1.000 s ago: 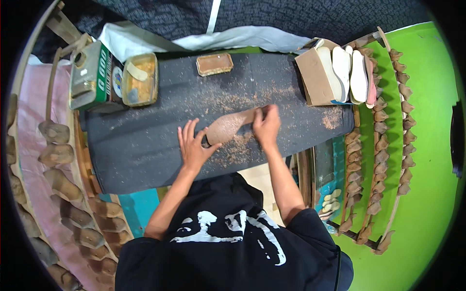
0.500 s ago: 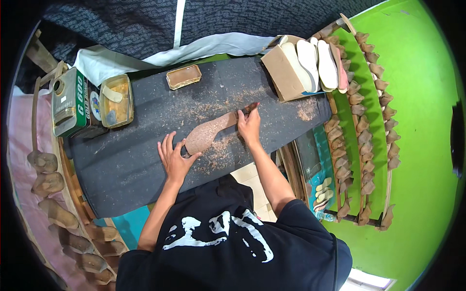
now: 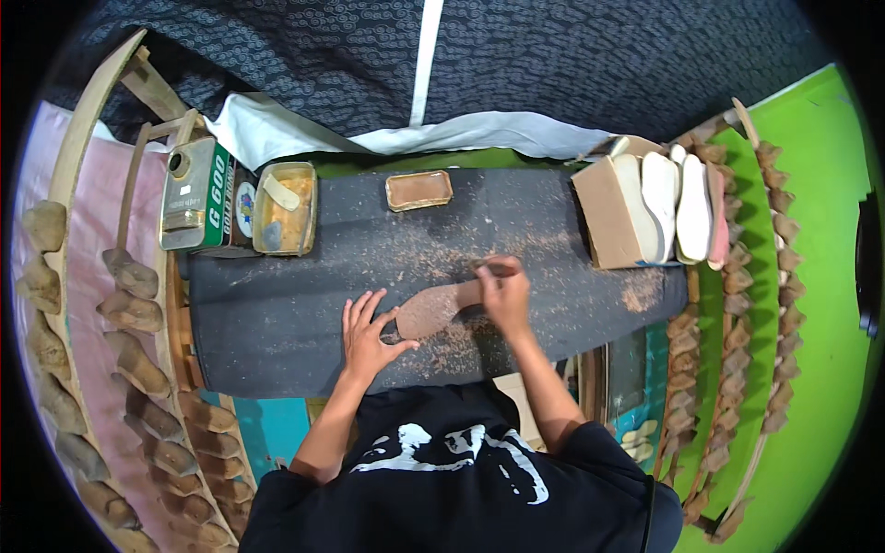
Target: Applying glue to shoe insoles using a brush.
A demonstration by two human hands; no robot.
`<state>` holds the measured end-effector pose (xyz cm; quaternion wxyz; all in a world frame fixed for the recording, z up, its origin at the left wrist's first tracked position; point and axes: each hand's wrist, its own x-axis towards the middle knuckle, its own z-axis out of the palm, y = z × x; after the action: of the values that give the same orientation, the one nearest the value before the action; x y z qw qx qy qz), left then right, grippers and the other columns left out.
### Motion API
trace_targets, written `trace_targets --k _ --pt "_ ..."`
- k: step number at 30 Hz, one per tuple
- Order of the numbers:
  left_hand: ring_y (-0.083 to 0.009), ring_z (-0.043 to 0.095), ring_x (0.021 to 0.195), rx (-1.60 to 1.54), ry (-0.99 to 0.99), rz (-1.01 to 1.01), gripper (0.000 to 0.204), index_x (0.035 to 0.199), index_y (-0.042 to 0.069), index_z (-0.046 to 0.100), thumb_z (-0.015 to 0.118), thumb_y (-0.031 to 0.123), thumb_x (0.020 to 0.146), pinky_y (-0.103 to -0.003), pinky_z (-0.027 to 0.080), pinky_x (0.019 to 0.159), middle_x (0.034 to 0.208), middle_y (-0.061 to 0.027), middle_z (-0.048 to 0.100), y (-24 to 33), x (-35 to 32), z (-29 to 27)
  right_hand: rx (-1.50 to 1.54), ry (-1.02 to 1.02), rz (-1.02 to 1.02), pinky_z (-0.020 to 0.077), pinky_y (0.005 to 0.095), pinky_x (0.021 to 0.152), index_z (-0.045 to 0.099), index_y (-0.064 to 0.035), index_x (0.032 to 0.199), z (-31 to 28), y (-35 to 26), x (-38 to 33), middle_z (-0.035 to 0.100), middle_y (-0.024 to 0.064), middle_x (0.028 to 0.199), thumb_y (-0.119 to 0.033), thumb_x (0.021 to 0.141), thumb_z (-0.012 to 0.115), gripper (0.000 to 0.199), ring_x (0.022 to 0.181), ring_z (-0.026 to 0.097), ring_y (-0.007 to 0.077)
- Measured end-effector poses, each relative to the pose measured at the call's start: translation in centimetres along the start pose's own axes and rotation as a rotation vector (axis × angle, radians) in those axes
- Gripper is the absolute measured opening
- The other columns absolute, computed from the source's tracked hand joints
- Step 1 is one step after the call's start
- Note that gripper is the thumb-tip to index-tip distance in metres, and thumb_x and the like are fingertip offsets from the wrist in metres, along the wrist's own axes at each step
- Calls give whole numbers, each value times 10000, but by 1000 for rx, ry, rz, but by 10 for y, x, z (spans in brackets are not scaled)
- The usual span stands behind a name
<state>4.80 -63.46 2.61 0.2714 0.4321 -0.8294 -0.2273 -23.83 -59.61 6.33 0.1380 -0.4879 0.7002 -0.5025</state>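
Note:
A brown, speckled shoe sole (image 3: 430, 313) lies flat on the dark cloth-covered table (image 3: 267, 323), its rounded toe end to the left. My left hand (image 3: 367, 339) is open at that end. Its fingers are spread on the cloth, with thumb and forefinger about the toe edge. My right hand (image 3: 507, 300) is closed over the narrow heel end and partly hides it. A small dark brown piece (image 3: 498, 267) shows at its fingers; its kind is too unclear to tell. Brown shavings (image 3: 452, 339) lie scattered round the sole.
A shallow rectangular tray (image 3: 418, 191) sits at the back. To the left stand a green-and-silver metal can (image 3: 198, 198) and a yellowish tub (image 3: 286, 210). A cardboard box (image 3: 607, 214) of pale soles is at the back right. Racks of wooden shoe lasts (image 3: 134, 311) flank both sides.
My view has turned, so the table appears straighter and lower. The right hand has closed more at the heel end, where its fingers were stretched along the sole. The left hand keeps its place at the toe.

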Motion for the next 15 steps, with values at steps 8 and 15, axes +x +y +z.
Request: trace_targets --k 8,15 --pt "-351 607 1315 -189 -24 -365 720 1217 63 768 980 337 587 -476 375 1214 1451 -125 641 25 63 2 587 -71 196 564 304 891 577 -28 1191 22 12 91 646 98 1201 -110 1082 592 137 1099 626 142" --pt "-405 445 1485 -224 46 -291 1079 1558 69 487 975 353 638 -484 363 1239 1638 -188 433 61 149 31 512 -91 132 534 267 687 633 4 1114 68 17 141 682 63 926 -81 1001 705 159 781 636 91"
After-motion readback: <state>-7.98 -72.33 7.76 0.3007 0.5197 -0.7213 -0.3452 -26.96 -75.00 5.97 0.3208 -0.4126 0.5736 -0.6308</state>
